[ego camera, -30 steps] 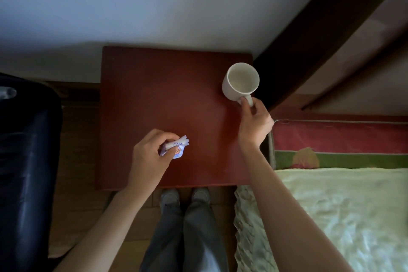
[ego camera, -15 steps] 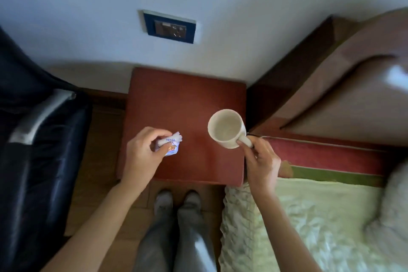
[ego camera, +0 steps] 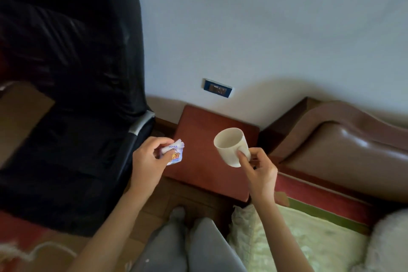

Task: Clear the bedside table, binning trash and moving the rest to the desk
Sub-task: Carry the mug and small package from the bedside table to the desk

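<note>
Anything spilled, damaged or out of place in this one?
Nothing spilled. The white mug, gripped by the right hand, is tipped sideways but looks empty. The left hand pinches a crumpled wrapper, seemingly trash.

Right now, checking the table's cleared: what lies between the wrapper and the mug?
In the head view, only bare red-brown bedside table top shows between the crumpled wrapper in the left hand and the white mug held by the right hand.
</note>
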### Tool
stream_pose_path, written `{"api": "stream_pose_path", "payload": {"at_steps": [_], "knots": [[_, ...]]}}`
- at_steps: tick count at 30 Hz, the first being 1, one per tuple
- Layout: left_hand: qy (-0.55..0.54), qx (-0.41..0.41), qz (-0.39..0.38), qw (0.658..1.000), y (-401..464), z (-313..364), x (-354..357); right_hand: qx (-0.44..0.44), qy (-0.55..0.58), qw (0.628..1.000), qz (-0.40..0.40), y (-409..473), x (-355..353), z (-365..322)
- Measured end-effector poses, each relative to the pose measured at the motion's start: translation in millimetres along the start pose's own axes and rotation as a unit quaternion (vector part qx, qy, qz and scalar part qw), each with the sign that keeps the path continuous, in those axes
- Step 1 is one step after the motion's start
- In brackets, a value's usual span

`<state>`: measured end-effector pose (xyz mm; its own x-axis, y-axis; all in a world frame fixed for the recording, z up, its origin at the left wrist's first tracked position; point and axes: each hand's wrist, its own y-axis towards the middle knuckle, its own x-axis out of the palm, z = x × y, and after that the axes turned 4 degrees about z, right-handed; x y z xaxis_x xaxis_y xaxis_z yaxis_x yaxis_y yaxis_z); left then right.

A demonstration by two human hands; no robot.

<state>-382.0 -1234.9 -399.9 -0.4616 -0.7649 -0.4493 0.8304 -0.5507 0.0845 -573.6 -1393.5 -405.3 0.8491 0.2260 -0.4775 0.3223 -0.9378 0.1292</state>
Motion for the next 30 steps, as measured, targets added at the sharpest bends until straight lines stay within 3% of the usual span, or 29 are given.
{"api": "stream_pose_path", "payload": {"at_steps": [8,15,23,30], "knots": [[-0.009,-0.071,0.138,0.988,-77,17,-58,-0.059,0.044,0.979,-0.191,-25,7,-50],[0.036,-0.159,0.285,0.945,-174,16,-99,-0.137,0.079,0.912,-0.378,-76,31,-78],[0.031,-0.211,0.394,0.894,-265,-1,-159,-0.190,0.083,0.850,-0.485,-159,72,-116],[0.016,-0.236,0.448,0.862,-328,-44,-249,-0.214,0.067,0.817,-0.531,-265,131,-161]]}}
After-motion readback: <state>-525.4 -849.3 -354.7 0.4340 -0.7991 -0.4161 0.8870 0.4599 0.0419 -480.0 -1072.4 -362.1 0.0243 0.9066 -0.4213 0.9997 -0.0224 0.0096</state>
